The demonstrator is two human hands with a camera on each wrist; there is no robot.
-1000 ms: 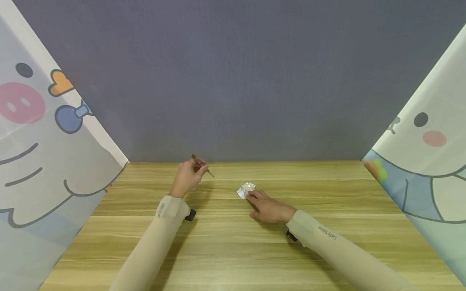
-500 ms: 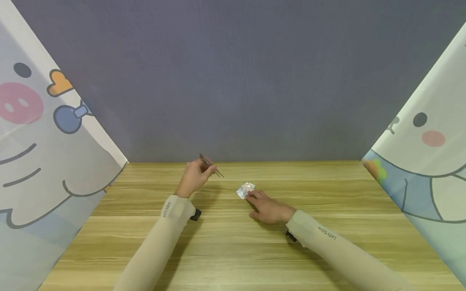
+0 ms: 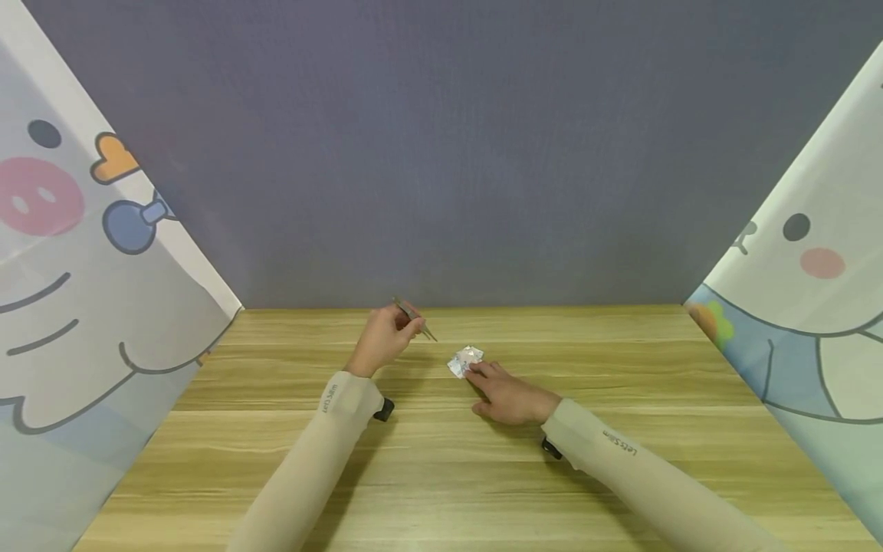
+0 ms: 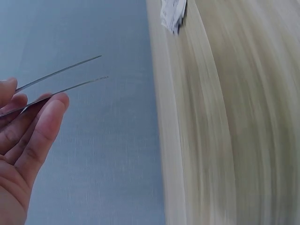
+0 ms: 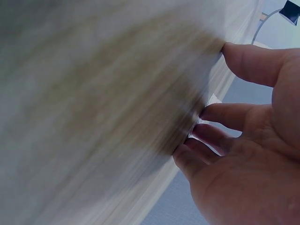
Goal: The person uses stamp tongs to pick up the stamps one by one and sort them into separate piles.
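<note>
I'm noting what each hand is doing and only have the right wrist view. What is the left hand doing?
Observer: The left hand holds a pair of tweezers, seen in the head view.
Operator: Are their prongs together or apart?
Observer: Apart; the left wrist view shows a gap between the two prongs.
Operator: Have they reached the item at the right hand's fingertips?
Observer: No; in the head view the tweezers end short of that small whitish item, on its left, while the right hand touches its near edge.
</note>
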